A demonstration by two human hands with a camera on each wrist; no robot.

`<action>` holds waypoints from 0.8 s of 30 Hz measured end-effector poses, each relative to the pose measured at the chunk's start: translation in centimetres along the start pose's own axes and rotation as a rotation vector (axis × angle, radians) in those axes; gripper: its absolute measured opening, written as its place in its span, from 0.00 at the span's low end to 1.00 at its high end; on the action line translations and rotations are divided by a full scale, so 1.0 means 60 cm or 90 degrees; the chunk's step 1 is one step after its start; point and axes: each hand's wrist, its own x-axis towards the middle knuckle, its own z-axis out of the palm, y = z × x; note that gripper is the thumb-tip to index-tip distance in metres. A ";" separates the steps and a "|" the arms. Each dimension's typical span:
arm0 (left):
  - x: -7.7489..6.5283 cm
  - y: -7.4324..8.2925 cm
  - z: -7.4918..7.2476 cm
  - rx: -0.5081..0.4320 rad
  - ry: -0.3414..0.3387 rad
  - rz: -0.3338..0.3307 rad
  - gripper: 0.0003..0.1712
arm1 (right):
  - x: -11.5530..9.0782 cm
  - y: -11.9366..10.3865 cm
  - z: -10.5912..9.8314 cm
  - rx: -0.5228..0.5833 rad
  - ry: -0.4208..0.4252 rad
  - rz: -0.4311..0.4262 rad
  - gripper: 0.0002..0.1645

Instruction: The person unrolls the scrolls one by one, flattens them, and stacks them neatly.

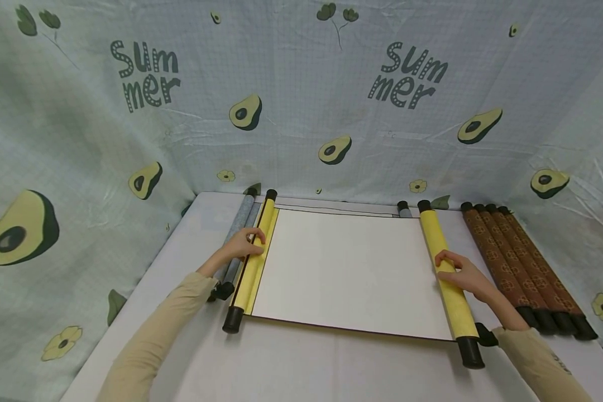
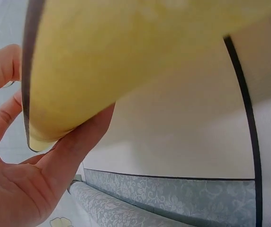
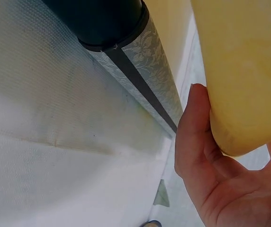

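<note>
In the head view a yellow-bordered scroll (image 1: 352,268) is spread out, its white paper stretched between a yellow rolled end on each side, with black end knobs. My left hand (image 1: 246,244) grips the left yellow end, thumb on the near side and fingers curled over the dark edge. My right hand (image 1: 459,273) holds the thicker right roll near its middle. Beneath lies a grey-blue scroll (image 1: 235,268), partly covered; the left wrist view shows its patterned border (image 2: 173,189). In the right wrist view, the grey roll (image 3: 149,61) with a dark knob sits beside the yellow roll (image 3: 249,80).
Several brown patterned scrolls (image 1: 525,268) lie side by side on the right of the white table (image 1: 301,368). An avocado-printed cloth (image 1: 291,72) hangs behind and along both sides.
</note>
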 end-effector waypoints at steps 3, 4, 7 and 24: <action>-0.001 0.001 -0.001 0.001 -0.003 0.002 0.12 | -0.001 -0.002 0.000 -0.005 -0.001 0.012 0.20; -0.001 0.001 -0.001 0.003 -0.006 0.003 0.13 | -0.002 -0.003 0.001 -0.006 -0.002 0.016 0.21; -0.001 0.001 0.000 0.008 -0.009 0.004 0.16 | -0.003 -0.004 0.001 -0.008 -0.007 0.022 0.24; -0.008 -0.009 -0.008 0.005 -0.013 -0.011 0.15 | -0.010 0.015 -0.011 0.042 -0.024 0.024 0.20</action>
